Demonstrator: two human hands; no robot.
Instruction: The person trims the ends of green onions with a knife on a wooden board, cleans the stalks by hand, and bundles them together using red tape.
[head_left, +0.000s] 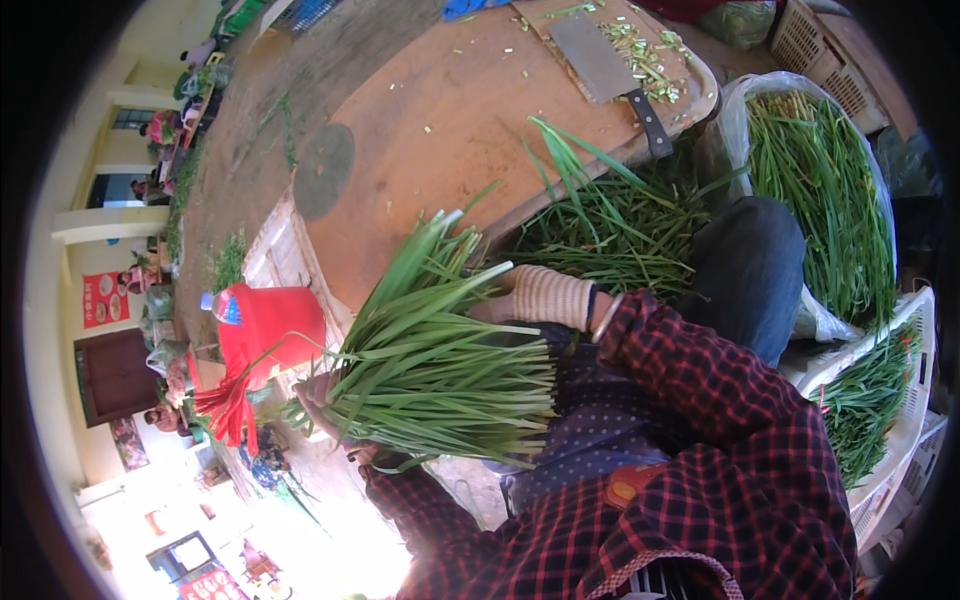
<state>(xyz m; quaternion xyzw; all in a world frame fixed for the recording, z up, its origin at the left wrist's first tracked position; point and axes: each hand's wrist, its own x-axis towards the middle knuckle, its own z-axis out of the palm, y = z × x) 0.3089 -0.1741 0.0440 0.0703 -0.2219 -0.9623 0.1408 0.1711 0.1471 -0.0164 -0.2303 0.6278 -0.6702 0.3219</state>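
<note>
A large bunch of garlic chives (450, 375) spreads across the middle, its pale cut ends facing right and up. My left hand (321, 401) grips the bunch on its leafy side, partly covered by blades. Against the bunch's upper right edge is my right hand (544, 296), in a striped knitted glove; leaves hide its fingertips, so its grip is unclear. Beyond my hands lies a brown board (405, 150). A cleaver (596, 60) with a black handle rests at its far right, among chopped stem pieces (652, 64). More loose chives (615, 232) lie beside the board, near my knee.
A red bucket (281, 326) stands left of the bunch, with a plastic bottle (223, 307) and red ties (229, 405) at it. On the right are a plastic-lined container of chives (817, 195) and a white crate of greens (877, 412). Several people are in the distance.
</note>
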